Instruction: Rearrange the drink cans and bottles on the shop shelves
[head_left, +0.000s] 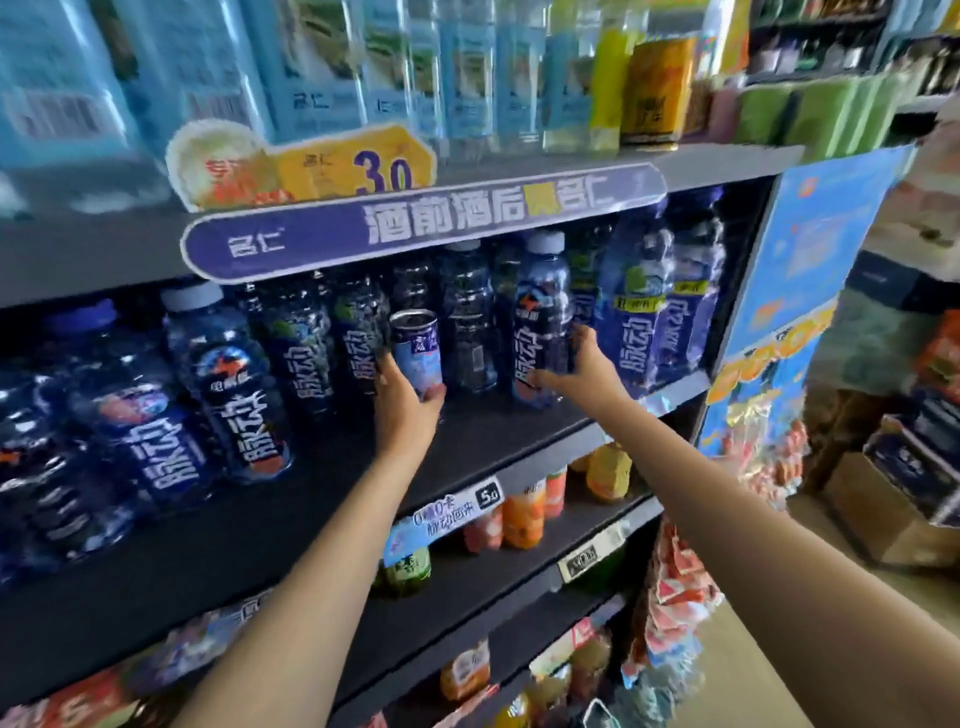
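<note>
My left hand (405, 410) grips a small blue drink can (415, 348) from below, holding it upright just above the dark middle shelf (291, 514). My right hand (582, 371) is wrapped around the lower part of a dark blue sports-drink bottle (543, 317) with a pale cap, which stands on the same shelf. A row of similar blue bottles (228, 384) fills the shelf to the left, and more blue bottles (644, 317) stand to the right of my right hand.
The shelf above carries clear bottles with pale blue labels (467, 78), a yellow can (657, 93) and a price sign (353, 166). Lower shelves hold orange bottles (524, 514) and green ones (408, 571). A blue poster (810, 249) covers the shelf end; cardboard boxes (893, 514) sit on the right floor.
</note>
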